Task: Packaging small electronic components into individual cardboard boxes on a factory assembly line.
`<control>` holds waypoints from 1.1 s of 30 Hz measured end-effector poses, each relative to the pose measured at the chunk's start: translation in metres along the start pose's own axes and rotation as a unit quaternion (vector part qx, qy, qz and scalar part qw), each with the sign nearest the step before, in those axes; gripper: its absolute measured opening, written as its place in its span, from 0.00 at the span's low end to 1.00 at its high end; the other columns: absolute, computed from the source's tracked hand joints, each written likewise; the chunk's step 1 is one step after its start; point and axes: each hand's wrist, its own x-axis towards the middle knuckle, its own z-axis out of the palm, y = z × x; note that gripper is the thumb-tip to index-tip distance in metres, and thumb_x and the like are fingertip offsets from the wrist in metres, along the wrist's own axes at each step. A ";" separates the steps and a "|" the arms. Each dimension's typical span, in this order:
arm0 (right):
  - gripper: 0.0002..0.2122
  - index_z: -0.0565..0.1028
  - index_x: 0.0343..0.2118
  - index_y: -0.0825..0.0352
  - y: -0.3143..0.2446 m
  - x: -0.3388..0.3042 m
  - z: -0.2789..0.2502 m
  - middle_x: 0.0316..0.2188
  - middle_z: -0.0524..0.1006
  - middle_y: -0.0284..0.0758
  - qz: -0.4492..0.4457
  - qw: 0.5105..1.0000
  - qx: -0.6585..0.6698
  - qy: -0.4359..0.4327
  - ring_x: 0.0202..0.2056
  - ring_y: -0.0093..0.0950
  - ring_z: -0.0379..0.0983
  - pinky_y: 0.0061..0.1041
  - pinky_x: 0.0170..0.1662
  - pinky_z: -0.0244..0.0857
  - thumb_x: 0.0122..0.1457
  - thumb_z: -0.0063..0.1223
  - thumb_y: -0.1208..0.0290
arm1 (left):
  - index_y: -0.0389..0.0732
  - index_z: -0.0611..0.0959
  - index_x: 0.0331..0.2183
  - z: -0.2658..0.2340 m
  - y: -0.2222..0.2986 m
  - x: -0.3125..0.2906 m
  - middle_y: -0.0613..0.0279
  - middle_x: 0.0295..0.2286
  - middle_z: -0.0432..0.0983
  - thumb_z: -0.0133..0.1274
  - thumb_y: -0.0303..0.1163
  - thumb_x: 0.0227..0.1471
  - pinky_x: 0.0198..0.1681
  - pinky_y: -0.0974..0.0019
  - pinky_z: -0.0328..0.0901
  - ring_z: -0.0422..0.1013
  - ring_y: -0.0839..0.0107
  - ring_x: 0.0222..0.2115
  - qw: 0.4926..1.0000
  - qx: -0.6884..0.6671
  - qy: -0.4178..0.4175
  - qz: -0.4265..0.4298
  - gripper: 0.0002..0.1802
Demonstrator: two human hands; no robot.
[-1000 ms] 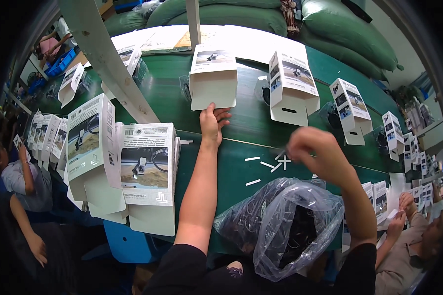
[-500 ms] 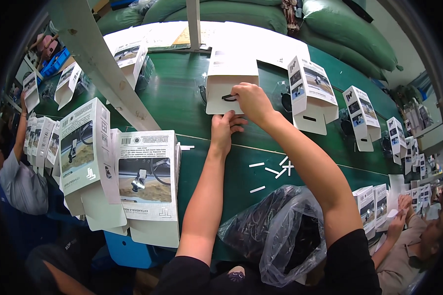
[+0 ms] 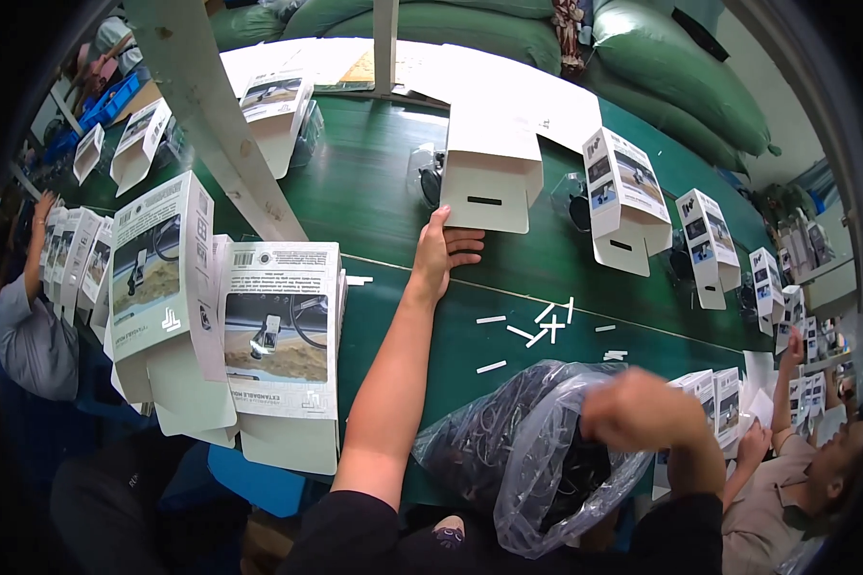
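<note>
My left hand (image 3: 439, 259) has its thumb against the lower left corner of an open white carton (image 3: 494, 153), its other fingers stretched out just below the flap. A narrow black strip (image 3: 483, 201) shows across that flap; I cannot tell whether it is a piece or a slot. Beside the carton's left wall sits a dark item in clear plastic (image 3: 430, 175). My right hand (image 3: 628, 412) is above the mouth of a clear plastic bag (image 3: 537, 470) full of dark pieces. Motion smears its fingers, so what they hold, if anything, is hidden.
Several small white strips (image 3: 518, 333) lie scattered on the green table (image 3: 384, 230). Printed cartons (image 3: 280, 331) stand at my left, and another carton (image 3: 633, 192) is right of mine. A pale post (image 3: 216, 134) crosses the left side. A co-worker (image 3: 777, 470) sits at right.
My right hand has left the carton's flap, where it held a small black piece, and moved down right over the bag. A black strip shows on the flap. My left hand stays near the carton's edge.
</note>
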 end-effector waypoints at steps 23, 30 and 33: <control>0.13 0.77 0.35 0.65 0.011 -0.077 0.085 0.31 0.76 0.34 0.052 0.970 0.189 0.146 0.30 0.28 0.72 0.20 0.33 0.65 0.44 0.60 0.81 | 0.40 0.73 0.32 -0.023 -0.011 0.012 0.60 0.22 0.74 0.40 0.39 0.57 0.24 0.76 0.63 0.69 0.74 0.20 0.964 -0.093 0.087 0.234 0.13; 0.13 0.78 0.32 0.67 0.021 -0.064 0.047 0.27 0.76 0.33 0.036 0.944 0.199 0.260 0.23 0.22 0.69 0.16 0.27 0.63 0.42 0.58 0.87 | 0.39 0.69 0.37 -0.033 0.016 0.030 0.61 0.27 0.72 0.42 0.38 0.57 0.26 0.76 0.64 0.69 0.75 0.22 0.931 -0.167 0.192 0.262 0.12; 0.10 0.78 0.29 0.70 0.032 -0.046 0.027 0.27 0.76 0.33 0.038 0.944 0.188 0.268 0.23 0.23 0.69 0.16 0.27 0.63 0.41 0.57 0.87 | 0.39 0.69 0.38 -0.040 0.025 0.033 0.61 0.27 0.72 0.43 0.39 0.57 0.26 0.76 0.65 0.70 0.75 0.23 0.926 -0.167 0.211 0.263 0.13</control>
